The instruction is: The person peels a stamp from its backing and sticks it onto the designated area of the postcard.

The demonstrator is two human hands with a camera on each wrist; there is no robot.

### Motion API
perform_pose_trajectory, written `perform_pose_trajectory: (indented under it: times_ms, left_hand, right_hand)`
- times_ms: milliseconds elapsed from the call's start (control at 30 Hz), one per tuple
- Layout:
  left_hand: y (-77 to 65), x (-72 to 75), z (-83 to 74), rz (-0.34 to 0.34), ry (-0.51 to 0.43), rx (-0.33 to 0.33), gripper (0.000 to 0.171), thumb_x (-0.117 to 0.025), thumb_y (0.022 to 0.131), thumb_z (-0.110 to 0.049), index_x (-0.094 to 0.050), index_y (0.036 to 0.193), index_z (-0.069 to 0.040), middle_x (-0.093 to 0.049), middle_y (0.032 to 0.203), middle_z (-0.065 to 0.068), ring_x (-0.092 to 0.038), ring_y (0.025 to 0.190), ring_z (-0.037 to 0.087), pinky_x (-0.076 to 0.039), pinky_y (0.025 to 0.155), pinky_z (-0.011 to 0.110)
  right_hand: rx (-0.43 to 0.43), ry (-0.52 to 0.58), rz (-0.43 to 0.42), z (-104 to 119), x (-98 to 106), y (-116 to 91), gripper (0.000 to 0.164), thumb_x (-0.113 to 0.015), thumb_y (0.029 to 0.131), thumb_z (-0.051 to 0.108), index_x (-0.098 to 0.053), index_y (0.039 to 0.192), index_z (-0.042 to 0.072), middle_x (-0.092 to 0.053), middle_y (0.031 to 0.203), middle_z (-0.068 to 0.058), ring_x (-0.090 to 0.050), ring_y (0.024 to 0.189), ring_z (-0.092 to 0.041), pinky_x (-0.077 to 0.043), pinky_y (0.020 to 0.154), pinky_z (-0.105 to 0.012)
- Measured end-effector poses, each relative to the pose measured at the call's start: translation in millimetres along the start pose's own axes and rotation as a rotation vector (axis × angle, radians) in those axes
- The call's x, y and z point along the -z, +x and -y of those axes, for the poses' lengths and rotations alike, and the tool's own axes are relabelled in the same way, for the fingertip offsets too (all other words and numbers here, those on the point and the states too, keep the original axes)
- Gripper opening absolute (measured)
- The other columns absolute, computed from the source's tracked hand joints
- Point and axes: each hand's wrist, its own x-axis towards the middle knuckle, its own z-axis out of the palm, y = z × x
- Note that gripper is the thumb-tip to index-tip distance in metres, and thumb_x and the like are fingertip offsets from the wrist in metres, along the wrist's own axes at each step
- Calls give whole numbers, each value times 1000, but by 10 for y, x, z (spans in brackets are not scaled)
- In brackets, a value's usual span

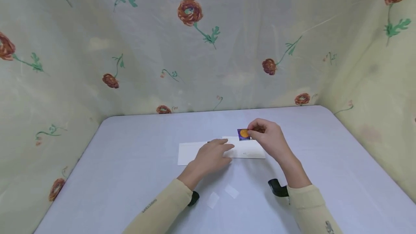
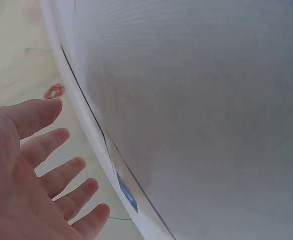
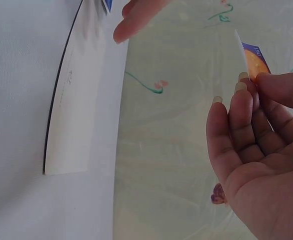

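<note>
My right hand (image 1: 270, 138) pinches a small purple postage stamp (image 1: 243, 134) with an orange disc between thumb and fingers, above the far edge of a white paper strip (image 1: 250, 150). In the right wrist view the stamp (image 3: 256, 62) shows a toothed edge and a white layer standing off behind it. My left hand (image 1: 211, 156) hovers over or touches the strip, fingers spread and holding nothing; which of the two I cannot tell. A blue patch (image 2: 127, 194) shows on the paper in the left wrist view, its kind unclear.
A white sheet (image 1: 190, 152) extends left of my left hand. Two small pale rectangles (image 1: 213, 200) lie on the white table (image 1: 130, 190) nearer me. Black wrist mounts (image 1: 277, 187) sit at both sleeves. Flowered curtain (image 1: 227, 46) encloses the back and sides.
</note>
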Motion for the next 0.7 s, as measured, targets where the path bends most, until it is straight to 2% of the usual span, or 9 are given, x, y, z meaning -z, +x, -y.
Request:
perform_pose_trajectory:
  times_ms: [233,400,700]
  left_hand:
    - [36,-48,-14,45,38,26,50,-56,98,-44,-51,146,-29,-40,159,2,-33,150,30,-32,118,53]
    - [85,-67,-47,84,57,51,55,-54,98,-51,-45,149,-31,-35,162,1,-28,152,30,-28,120,55]
    - [145,-71,-91,171,43,83,55,-48,100,-54,-42,151,-34,-31,164,0,-25,153,29,-24,121,58]
  right_hand:
    - [-25,35,19,-74,6,32,13,-63,96,15,-67,103,4,-69,106,-15,-58,91,-25,-52,79,-27]
    - [-51,27,35,-132,21,29,15,-63,96,16,-66,104,3,-68,103,-16,-59,87,-24,-51,77,-26]
    - [-106,2,56,-256,56,79,17,-62,97,16,-66,106,3,-69,106,-17,-61,86,-23,-54,84,-37]
